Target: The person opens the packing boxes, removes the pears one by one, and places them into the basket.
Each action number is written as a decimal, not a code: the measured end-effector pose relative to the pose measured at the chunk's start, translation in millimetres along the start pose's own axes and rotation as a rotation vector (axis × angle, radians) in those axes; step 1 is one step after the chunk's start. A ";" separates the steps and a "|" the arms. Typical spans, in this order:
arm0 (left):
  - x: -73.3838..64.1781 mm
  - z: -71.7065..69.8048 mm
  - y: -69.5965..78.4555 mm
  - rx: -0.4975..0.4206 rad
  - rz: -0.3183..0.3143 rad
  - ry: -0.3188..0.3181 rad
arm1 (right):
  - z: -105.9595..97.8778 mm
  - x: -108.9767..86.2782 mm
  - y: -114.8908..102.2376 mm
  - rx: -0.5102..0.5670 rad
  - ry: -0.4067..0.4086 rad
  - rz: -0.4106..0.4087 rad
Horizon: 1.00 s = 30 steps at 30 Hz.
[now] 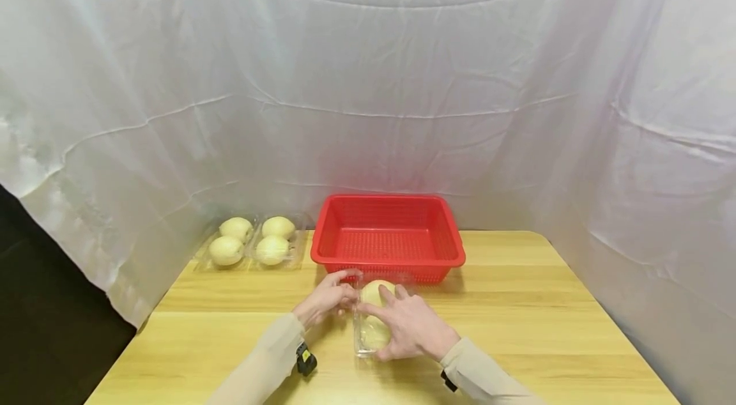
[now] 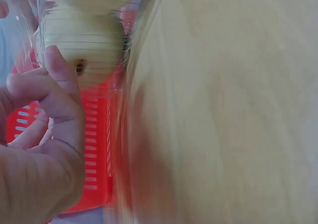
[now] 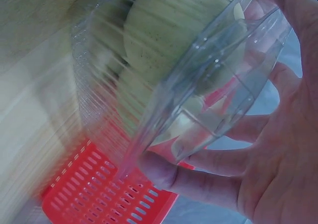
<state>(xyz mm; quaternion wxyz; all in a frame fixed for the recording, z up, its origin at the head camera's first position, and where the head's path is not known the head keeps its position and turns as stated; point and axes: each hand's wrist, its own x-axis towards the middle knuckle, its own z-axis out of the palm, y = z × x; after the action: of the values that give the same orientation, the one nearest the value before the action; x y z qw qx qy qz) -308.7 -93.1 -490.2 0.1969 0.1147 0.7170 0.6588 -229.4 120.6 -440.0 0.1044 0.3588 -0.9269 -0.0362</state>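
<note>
Two pale yellow pears (image 1: pixel 376 330) sit inside a clear plastic clamshell box (image 1: pixel 363 349) on the table, just in front of the red basket. Its lid (image 3: pixel 233 92) stands partly raised at a slant in the right wrist view. My left hand (image 1: pixel 329 299) is at the box's left side, curled fingers and thumb holding its edge; in the left wrist view a fingertip (image 2: pixel 62 67) lies against the plastic beside a pear (image 2: pixel 82 45). My right hand (image 1: pixel 415 325) spans the lid from the right, thumb at the near end and fingers spread, gripping the plastic.
A red plastic basket (image 1: pixel 386 259) with slotted walls stands behind the box. Two more clear boxes holding pears (image 1: pixel 226 250) (image 1: pixel 273 250) sit side by side at the back left of the wooden table (image 1: pixel 517 315). Pale cloth (image 1: pixel 402 73) hangs around the table.
</note>
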 end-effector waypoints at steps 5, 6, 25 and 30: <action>2.4 -0.6 -1.0 -0.003 0.015 -0.011 | -0.6 -0.5 -1.4 0.015 -0.020 0.016; 2.8 -0.7 -1.2 -0.005 0.012 -0.007 | -0.7 -0.6 -1.9 0.020 -0.023 0.017; 9.9 15.9 4.6 -0.033 0.026 0.174 | -1.7 1.8 -0.6 0.014 -0.021 0.023; 9.4 16.7 4.9 -0.014 0.047 0.228 | -2.2 0.6 -2.4 0.025 -0.020 0.025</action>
<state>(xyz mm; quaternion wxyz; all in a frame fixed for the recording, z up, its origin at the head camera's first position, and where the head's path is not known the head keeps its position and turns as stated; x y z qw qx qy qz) -310.3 -73.6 -487.5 0.0994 0.0542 0.7271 0.6771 -227.8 118.4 -438.1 0.0911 0.3479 -0.9327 -0.0271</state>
